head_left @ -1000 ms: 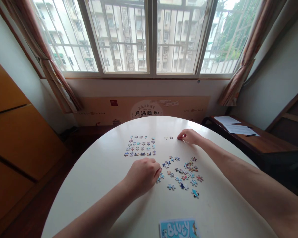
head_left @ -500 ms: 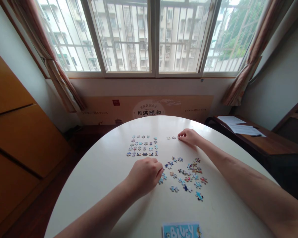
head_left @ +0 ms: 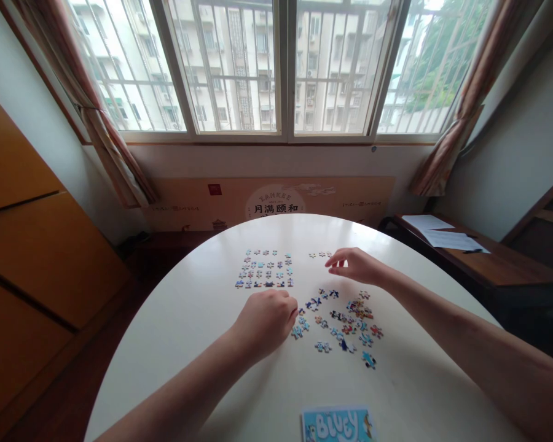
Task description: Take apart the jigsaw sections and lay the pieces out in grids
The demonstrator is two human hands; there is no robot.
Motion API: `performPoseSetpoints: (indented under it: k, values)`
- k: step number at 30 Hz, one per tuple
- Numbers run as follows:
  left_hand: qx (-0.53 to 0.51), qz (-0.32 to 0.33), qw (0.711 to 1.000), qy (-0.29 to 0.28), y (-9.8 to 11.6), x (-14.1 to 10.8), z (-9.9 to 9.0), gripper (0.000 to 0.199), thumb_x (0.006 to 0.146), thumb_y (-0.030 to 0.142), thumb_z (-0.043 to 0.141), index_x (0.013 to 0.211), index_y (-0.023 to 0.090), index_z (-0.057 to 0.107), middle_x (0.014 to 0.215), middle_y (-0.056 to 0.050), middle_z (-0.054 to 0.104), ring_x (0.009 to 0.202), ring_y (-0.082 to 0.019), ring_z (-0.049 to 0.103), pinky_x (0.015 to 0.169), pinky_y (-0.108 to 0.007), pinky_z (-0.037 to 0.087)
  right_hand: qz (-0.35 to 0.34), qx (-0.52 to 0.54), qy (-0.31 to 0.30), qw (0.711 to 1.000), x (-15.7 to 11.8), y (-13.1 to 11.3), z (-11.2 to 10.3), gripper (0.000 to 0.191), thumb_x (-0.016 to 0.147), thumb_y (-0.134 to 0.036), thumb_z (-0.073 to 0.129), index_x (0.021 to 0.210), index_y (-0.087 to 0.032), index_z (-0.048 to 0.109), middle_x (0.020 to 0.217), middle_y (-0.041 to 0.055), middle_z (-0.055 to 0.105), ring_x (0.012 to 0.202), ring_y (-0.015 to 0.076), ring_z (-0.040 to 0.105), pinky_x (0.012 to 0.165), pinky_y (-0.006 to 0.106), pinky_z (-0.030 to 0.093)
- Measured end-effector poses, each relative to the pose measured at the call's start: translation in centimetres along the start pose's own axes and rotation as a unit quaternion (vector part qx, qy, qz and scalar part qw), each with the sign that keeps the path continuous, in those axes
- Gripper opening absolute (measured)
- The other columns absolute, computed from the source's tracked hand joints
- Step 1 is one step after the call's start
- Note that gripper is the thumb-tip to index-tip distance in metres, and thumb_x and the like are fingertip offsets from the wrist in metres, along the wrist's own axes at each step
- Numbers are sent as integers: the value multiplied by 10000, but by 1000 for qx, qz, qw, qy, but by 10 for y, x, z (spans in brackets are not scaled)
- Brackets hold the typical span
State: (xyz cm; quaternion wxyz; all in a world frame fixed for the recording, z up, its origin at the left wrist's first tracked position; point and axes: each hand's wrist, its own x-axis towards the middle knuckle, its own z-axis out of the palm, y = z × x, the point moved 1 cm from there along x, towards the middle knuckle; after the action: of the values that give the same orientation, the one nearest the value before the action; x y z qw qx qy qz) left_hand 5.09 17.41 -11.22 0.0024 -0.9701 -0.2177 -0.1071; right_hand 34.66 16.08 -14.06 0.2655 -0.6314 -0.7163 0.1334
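Observation:
Small jigsaw pieces lie on a round white table (head_left: 166,344). Several stand in spaced rows, the laid-out pieces (head_left: 260,275), left of the middle. A short row of pieces (head_left: 321,254) sits further back to the right. My right hand (head_left: 357,266) hovers just in front of that row, thumb and fingers apart, holding nothing. Loose pieces (head_left: 345,319) are scattered between my arms. My left hand (head_left: 267,319) is curled closed at the left edge of this scatter, beside some light blue pieces (head_left: 299,329). Its fingertips are turned away, so whatever they pinch is hidden.
A blue "Bluey" box or card (head_left: 338,425) lies at the table's near edge. Sheets of paper (head_left: 447,238) and a pen rest on a dark wooden desk (head_left: 511,261) to the right. Behind the table a long printed carton (head_left: 188,199) stands below the window.
My right hand has let go of a jigsaw piece at the right end of the short back row and drawn back towards me, its fingers parting. My left hand has barely moved.

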Motion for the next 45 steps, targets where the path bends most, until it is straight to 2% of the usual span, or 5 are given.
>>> performPoseSetpoints:
  k: [7, 13, 20, 25, 45]
  values:
    - [0, -6, 1000, -12, 3, 0, 0, 269, 918, 224, 494, 707, 163, 651, 757, -55, 668, 690, -172, 617, 625, -270, 463, -3, -29, -76, 997, -37, -32, 6, 160, 803, -320, 715, 935, -282, 797, 920, 40, 732, 785, 182, 655, 716, 285, 492]
    - [4, -20, 999, -29, 3, 0, -2, 268, 933, 237, 488, 756, 176, 681, 801, -54, 684, 732, -195, 632, 657, -301, 480, -19, -70, -64, 995, -26, -1, -4, 201, 827, -228, 662, 937, -322, 801, 957, 13, 741, 832, 182, 664, 746, 272, 488]
    - [-11, -29, 998, -54, 3, 1, -1, 269, 935, 233, 483, 772, 181, 691, 804, -49, 688, 737, -192, 646, 667, -295, 482, 109, -126, 48, 985, -5, 48, -22, 250, 803, -143, 602, 923, -249, 794, 877, 14, 760, 774, 188, 680, 727, 274, 492]
    - [-9, -27, 999, -46, 1, 2, -1, 258, 925, 224, 488, 747, 178, 670, 791, -47, 682, 726, -187, 638, 650, -285, 470, 121, -120, 54, 984, -10, 50, -17, 268, 817, -343, 661, 1021, -216, 779, 931, 46, 760, 784, 204, 683, 705, 288, 499]
    - [-5, -24, 999, -45, 0, 2, 2, 279, 943, 260, 466, 759, 181, 661, 805, -39, 678, 740, -188, 628, 649, -293, 454, 162, -77, 89, 980, 30, 52, -2, 168, 806, -235, 670, 878, -226, 821, 928, 36, 781, 895, 220, 707, 852, 285, 511]
